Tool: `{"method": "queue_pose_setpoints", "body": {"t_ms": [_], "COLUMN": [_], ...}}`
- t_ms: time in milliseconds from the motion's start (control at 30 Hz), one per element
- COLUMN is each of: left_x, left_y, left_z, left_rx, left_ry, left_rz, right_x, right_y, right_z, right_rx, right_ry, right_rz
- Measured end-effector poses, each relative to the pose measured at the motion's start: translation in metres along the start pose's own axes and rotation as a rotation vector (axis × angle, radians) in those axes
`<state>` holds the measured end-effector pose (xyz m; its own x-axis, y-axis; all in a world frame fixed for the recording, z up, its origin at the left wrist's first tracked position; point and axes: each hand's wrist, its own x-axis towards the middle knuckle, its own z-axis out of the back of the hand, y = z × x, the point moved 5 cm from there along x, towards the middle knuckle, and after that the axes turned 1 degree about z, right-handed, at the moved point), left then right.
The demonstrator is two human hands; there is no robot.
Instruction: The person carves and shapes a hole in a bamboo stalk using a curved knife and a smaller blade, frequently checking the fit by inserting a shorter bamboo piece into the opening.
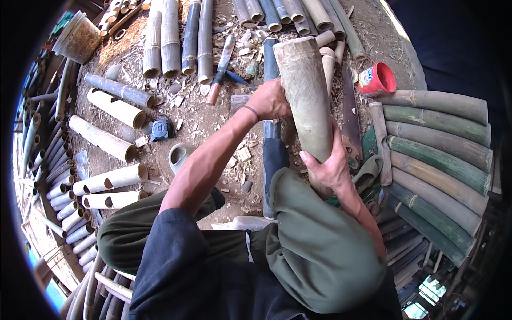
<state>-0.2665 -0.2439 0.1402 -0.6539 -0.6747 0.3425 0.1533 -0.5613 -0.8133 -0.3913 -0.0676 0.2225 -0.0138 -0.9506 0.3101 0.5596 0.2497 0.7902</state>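
A thick, pale grey-green bamboo section (305,101) stands tilted in front of me, its wide end away from me. My right hand (332,166) is closed around its near part, thumb across the near side. Against the section's left side rests my left hand (269,100), fingers curled; what they hold, if anything, is hidden. The end of a short wooden piece (240,102) shows just left of that hand. Beneath runs a long dark pole (271,154), partly covered by my left hand. A knife (221,69) with a reddish-brown handle lies on the ground beyond my left hand.
Bamboo tubes (161,42) lie at the far side, and several cut ones with holes (111,178) at left. A tape measure (161,129) is among wood chips. At right are a red tub (377,80) and a row of bamboo poles (437,141). A bucket (77,37) stands far left.
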Motion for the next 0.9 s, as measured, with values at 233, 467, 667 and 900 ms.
{"method": "queue_pose_setpoints", "body": {"t_ms": [233,467,667,900], "left_x": [-0.006,-0.018,-0.019,-0.015], "left_y": [-0.015,0.013,0.008,0.014], "left_z": [0.02,0.018,0.016,0.008], "left_rx": [-0.069,-0.213,-0.303,-0.069], "left_ry": [0.131,0.079,0.127,0.122], "left_rz": [0.242,0.122,0.238,0.261], "right_x": [0.001,0.02,0.03,0.014], "right_y": [0.023,-0.004,0.04,-0.011], "right_z": [0.036,0.021,0.057,0.036], "right_rx": [0.324,-0.139,0.207,-0.208], "right_ry": [-0.185,0.279,-0.132,0.161], "right_rz": [0.059,-0.233,0.171,-0.163]}}
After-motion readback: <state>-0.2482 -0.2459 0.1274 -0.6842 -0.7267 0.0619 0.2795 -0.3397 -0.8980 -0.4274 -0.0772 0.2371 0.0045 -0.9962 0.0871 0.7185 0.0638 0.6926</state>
